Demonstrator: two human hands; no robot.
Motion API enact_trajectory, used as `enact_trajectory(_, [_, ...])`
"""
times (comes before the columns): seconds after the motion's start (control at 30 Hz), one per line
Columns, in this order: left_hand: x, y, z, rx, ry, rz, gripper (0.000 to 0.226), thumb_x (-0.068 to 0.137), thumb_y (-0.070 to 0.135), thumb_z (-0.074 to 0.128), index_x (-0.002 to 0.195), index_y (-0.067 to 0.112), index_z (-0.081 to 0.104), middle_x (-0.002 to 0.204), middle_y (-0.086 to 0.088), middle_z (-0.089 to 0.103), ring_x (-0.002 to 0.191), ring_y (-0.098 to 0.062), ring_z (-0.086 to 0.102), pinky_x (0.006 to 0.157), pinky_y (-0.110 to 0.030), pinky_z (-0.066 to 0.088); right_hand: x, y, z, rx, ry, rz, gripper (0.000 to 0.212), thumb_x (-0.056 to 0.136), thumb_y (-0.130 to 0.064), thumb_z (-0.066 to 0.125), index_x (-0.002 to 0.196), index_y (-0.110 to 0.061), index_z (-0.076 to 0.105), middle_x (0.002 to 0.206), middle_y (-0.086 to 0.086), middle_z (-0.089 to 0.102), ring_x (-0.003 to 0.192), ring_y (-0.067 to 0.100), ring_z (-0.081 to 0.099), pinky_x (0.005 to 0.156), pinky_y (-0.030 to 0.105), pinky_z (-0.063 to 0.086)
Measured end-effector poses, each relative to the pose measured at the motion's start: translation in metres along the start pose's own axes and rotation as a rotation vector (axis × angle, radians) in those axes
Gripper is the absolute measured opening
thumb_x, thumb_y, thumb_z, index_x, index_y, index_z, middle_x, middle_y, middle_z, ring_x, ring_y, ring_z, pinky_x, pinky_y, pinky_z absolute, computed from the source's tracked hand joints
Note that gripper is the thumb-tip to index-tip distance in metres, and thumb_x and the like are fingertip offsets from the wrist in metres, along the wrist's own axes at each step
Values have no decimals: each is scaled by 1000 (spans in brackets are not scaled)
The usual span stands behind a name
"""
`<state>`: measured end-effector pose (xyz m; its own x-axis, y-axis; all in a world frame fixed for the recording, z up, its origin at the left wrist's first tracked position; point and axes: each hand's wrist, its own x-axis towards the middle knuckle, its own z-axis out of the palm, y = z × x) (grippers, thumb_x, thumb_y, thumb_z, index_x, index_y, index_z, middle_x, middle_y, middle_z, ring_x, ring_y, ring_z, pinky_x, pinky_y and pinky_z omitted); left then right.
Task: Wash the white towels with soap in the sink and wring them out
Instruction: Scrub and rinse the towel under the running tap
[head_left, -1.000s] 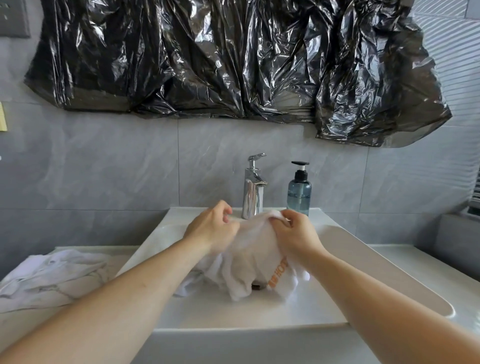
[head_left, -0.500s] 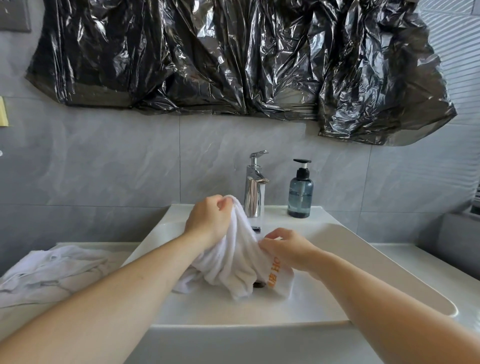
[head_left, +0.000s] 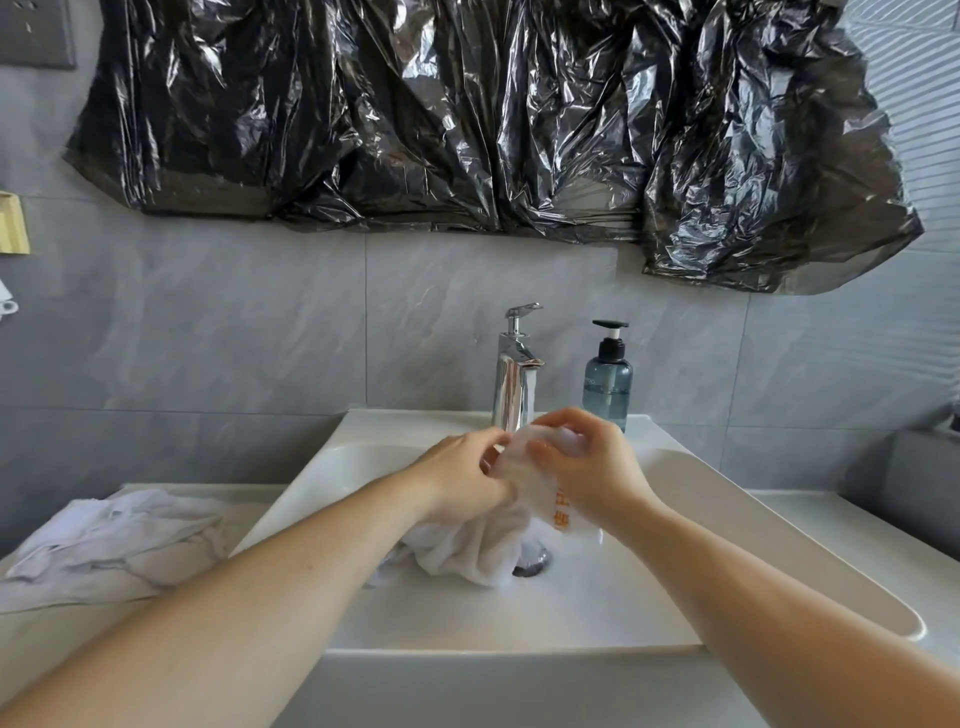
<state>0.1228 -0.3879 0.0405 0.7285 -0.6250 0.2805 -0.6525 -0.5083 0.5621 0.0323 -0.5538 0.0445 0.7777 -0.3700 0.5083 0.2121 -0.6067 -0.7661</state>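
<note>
Head view: both hands, left (head_left: 460, 480) and right (head_left: 592, 467), grip a bunched, soft white towel (head_left: 478, 551) over the glossy sink (head_left: 597, 608).

The towel (head_left: 467, 551) is soft white cloth, the sink (head_left: 727, 525) glossy smooth white, the faucet (head_left: 511, 379) shiny metal, the wall sheet (head_left: 467, 114) crinkled glossy black plastic.

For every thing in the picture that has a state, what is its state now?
Towel in the sink: bunched, gripped by both hands.
Left hand: grips the towel.
Right hand: grips the towel's upper end.
Towels on the counter: crumpled heap, untouched.
Faucet: running or not, cannot tell.
Soap bottle: upright, untouched.
Drain: partly covered by the towel.
</note>
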Motion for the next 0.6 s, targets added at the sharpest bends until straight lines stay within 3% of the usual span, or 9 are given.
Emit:
enact_trajectory(0.1, [1, 1, 2, 132, 94, 54, 22, 81, 52, 55, 87, 33, 63, 84, 11, 69, 88, -24, 66, 77, -41, 56, 3, 4, -4, 32, 34, 48, 37, 87, -28, 79, 121, -34, 64, 114, -11, 66, 96, 7, 63, 74, 17, 49])
enact_trajectory(0.2, [2, 3, -1, 215, 266, 61, 32, 97, 39, 49, 71, 21, 44, 70, 3, 55, 82, -35, 55, 63, -41, 38, 2, 7, -6, 81, -73, 267, 85, 77, -52, 85, 146, -27, 41, 130, -4, 59, 108, 15, 65, 96, 36, 54])
enact_trajectory(0.27, [3, 0, -4, 189, 365, 25, 36, 99, 38, 48, 69, 21, 38, 69, 2, 53, 80, -34, 55, 62, -40, 35, -2, 5, -6, 97, -231, 381, 102, 68, -66, 85, 146, -24, 34, 127, -2, 63, 104, 15, 70, 87, 32, 55])
enact_trajectory(0.3, [4, -2, -6, 149, 397, 0, 36, 98, 39, 49, 68, 21, 38, 68, 3, 53, 77, -31, 55, 63, -40, 37, -5, 3, -5, 68, -306, 400, 97, 68, -65, 85, 142, -25, 36, 122, -3, 67, 95, 13, 74, 75, 26, 54])
enact_trajectory(0.37, [5, -5, -8, 56, 432, -24, 39, 95, 39, 53, 66, 19, 37, 61, 5, 49, 68, -26, 49, 60, -37, 37, -6, 4, 0, -36, -389, 354, 63, 78, -55, 83, 123, -21, 55, 107, -5, 73, 79, 8, 76, 61, 19, 48])
enact_trajectory(0.43, [3, -4, -10, 13, 444, -33, 45, 95, 41, 56, 63, 17, 35, 56, 5, 41, 63, -22, 41, 58, -37, 32, -4, 6, 1, -50, -341, 283, 24, 91, -40, 73, 96, -16, 72, 86, -4, 75, 67, 10, 69, 55, 17, 46])
enact_trajectory(0.5, [1, -1, -12, 3, 460, -37, 49, 98, 43, 55, 62, 17, 34, 59, 5, 41, 63, -22, 40, 58, -37, 30, 1, 8, -3, 41, -221, 256, 22, 96, -32, 65, 84, -16, 74, 68, -2, 66, 60, 14, 57, 56, 22, 43])
enact_trajectory(0.6, [3, 4, -12, -46, 482, -46, 47, 102, 39, 52, 62, 18, 37, 80, 5, 49, 74, -22, 49, 65, -37, 33, 7, 7, -8, 221, -83, 284, 18, 97, -32, 64, 98, -17, 73, 79, -1, 65, 69, 14, 57, 65, 31, 52])
